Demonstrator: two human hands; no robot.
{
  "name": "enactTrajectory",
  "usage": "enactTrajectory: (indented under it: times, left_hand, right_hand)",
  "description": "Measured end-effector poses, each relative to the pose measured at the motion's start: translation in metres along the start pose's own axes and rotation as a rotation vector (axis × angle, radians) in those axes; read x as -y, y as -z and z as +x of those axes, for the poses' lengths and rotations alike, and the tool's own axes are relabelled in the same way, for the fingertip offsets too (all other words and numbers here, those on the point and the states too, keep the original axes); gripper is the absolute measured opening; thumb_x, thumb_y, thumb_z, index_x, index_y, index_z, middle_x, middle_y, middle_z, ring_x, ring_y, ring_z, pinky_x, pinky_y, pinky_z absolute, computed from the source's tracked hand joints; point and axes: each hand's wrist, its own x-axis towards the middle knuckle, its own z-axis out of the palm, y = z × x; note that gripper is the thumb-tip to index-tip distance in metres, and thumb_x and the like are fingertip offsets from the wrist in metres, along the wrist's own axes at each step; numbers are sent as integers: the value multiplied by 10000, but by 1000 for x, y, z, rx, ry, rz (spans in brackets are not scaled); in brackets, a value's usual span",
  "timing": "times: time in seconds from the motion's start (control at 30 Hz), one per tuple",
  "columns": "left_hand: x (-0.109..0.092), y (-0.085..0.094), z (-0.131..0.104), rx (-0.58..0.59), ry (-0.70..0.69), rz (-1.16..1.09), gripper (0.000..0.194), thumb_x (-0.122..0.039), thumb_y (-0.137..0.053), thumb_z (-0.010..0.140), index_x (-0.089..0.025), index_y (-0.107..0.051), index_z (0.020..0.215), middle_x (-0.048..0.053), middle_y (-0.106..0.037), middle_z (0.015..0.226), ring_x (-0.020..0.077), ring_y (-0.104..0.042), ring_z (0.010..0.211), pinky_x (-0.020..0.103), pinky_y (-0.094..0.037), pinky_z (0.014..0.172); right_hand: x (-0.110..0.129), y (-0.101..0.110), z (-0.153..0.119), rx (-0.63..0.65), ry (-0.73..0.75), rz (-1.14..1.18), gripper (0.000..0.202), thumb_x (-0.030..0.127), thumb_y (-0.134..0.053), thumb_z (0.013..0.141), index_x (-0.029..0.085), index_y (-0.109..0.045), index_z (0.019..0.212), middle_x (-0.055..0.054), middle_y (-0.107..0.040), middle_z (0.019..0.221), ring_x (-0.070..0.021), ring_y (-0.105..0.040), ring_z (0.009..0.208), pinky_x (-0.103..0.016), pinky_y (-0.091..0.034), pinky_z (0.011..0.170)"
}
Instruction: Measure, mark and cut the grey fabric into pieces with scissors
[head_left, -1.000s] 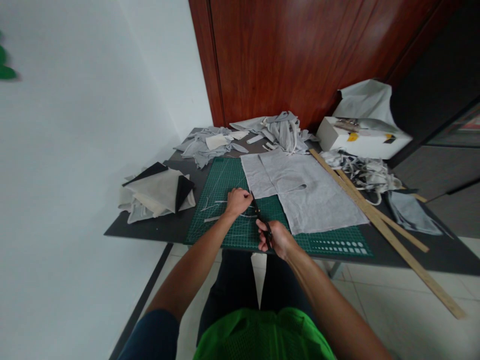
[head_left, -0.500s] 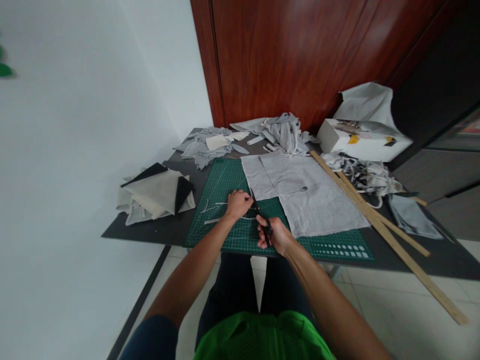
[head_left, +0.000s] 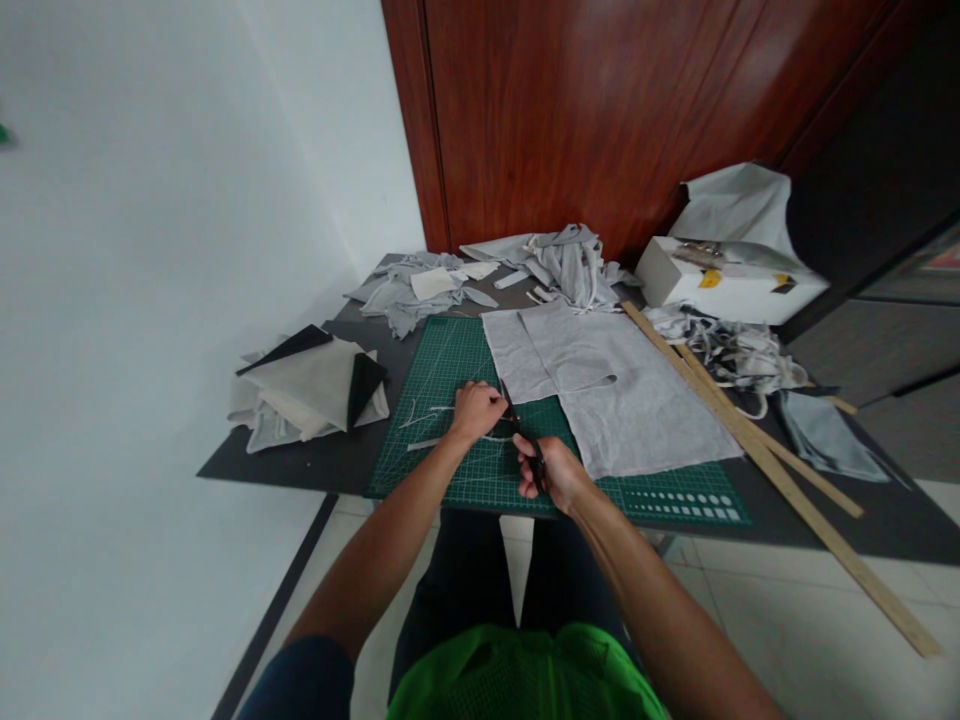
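A pair of black scissors point(head_left: 514, 416) is in my right hand point(head_left: 551, 470), fingers curled round its handles. Its blades point away from me, along the left edge of a grey cloth point(head_left: 637, 400) with a folded flap and a small slit-like opening. My left hand point(head_left: 476, 410) is closed in a pinch at that edge, just left of the blades; the fingertips are partly hidden. Beneath lies a green cutting mat point(head_left: 439, 365) with a printed grid. Thin pale strips point(head_left: 424, 443) and threads rest on the mat beside my left wrist.
Folded grey and black fabric point(head_left: 311, 385) lies on the left. Crumpled grey cloths point(head_left: 574, 265) and scraps point(head_left: 409, 290) are along the back. On the right are two long wooden rulers point(head_left: 757, 450), a heap of offcuts point(head_left: 739, 350) and a white box point(head_left: 750, 285). One ruler overhangs the dark table's front edge.
The scissor handles have drawn slightly closer together in my right hand. My left hand keeps its place by the cloth edge. The view has shifted very slightly.
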Motion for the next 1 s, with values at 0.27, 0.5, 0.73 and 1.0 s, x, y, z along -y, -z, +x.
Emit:
enactTrajectory:
  times: [0.27,0.5,0.73,1.0]
  left_hand:
    - [-3,5,-3,18,2,-21,236,-246,-599,918,-245,-827,860,44,-755,933,237,-647,1001,363,-461,929]
    - [-3,6,-3,31,-5,-36,231,-215,-602,908,-236,-826,857,42,-757,938,229,-650,998,358,-467,936]
    - [-1,7,-4,35,-4,-55,224,-217,-608,914,-238,-814,830,37,-759,944,229,-654,1011,366,-467,953]
    - [3,5,-3,28,-25,-81,219,-212,-610,902,-234,-810,815,39,-758,927,225,-652,999,369,-457,969]
  right_hand:
    - [10,-2,13,28,1,16,371,430,-569,975,179,-544,704,3,-525,458,-158,-572,374,-231,-432,354]
    - [6,-6,12,-12,13,-3,336,372,-592,961,175,-545,693,10,-518,446,-150,-559,358,-221,-415,341]
    - [13,-3,22,29,-8,22,368,426,-563,973,177,-548,703,3,-525,460,-158,-576,380,-235,-458,367]
    - [14,-7,23,-3,24,6,315,383,-605,941,179,-551,706,7,-522,461,-151,-562,376,-233,-444,361]
